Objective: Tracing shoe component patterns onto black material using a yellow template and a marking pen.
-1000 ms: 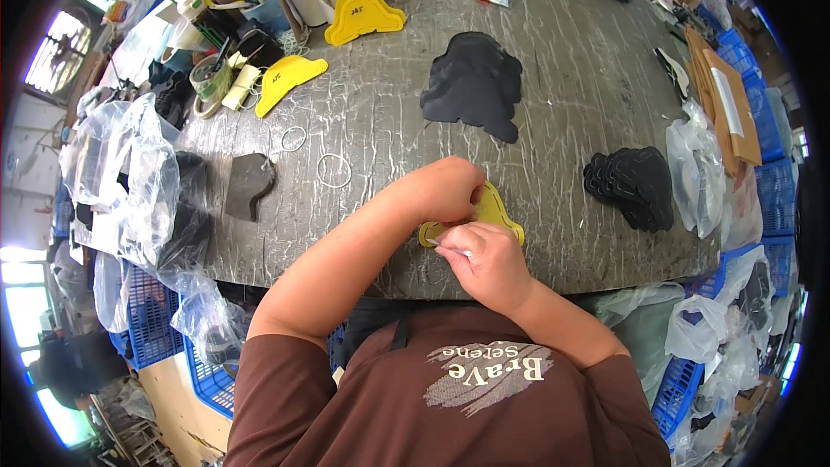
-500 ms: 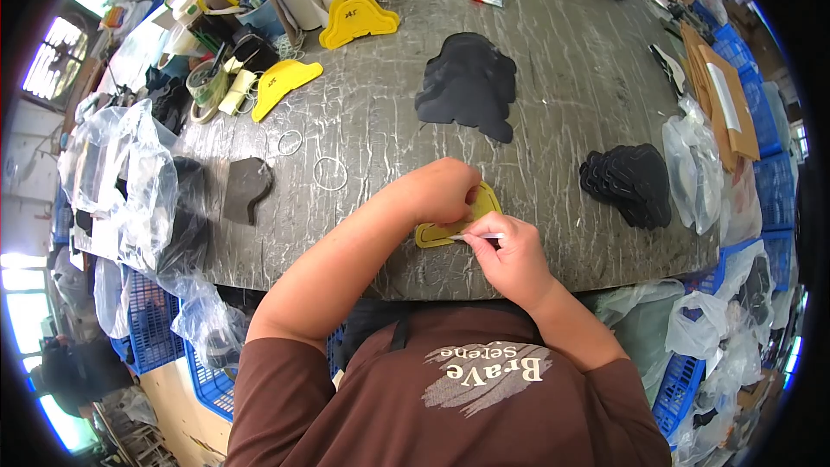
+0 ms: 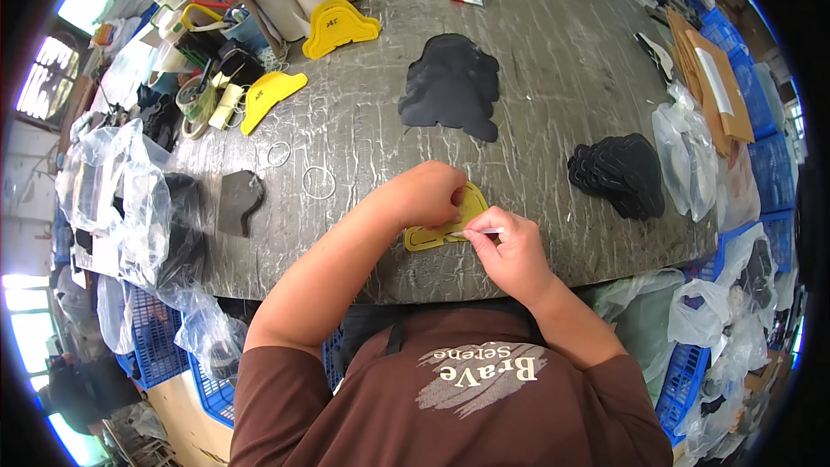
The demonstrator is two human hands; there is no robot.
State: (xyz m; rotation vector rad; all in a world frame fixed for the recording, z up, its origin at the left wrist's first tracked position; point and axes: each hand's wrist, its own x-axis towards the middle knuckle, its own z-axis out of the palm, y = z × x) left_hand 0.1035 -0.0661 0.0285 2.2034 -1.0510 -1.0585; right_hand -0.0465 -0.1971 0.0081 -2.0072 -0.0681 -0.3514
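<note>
My left hand presses down on a yellow template at the table's near side, its fingers bent and partly hidden from view. The template is curved, with slots cut along its rim. In my right hand a thin white pen is pinched between thumb and fingers. The pen's tip points left and meets the template close to the left fingers. Whatever lies under the template cannot be made out. Farther off, a pile of flat black cut pieces lies ahead of both hands.
A fanned stack of black pieces sits at right, beside a clear plastic bag. One dark piece and a rubber band lie at left. Two more yellow templates rest near a cluttered group of cups, scissors and tape.
The view has shifted a little, so the table's things appear farther left. The pen's tip has moved slightly rightward along the template. Both hands keep their hold.
</note>
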